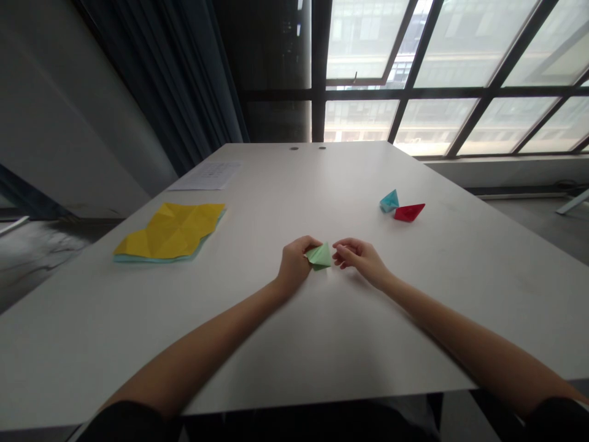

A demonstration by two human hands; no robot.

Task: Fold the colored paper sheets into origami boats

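My left hand (297, 261) is closed on a small folded piece of light green paper (319, 256), held just above the white table near its middle. Folds run across the paper, and it comes to a point at the top; its left end is hidden by my fingers. Just to the right, my right hand (361, 258) holds nothing, its fingers loosely bent and slightly apart. A narrow gap separates those fingertips from the green paper.
Beyond my right hand sit a blue folded paper boat (389, 201) and a red one (409, 212), close together. Creased yellow paper (172, 230) lies over light blue sheets (200, 248) at left. A printed sheet (207, 176) rests farther back on the white table (257, 344).
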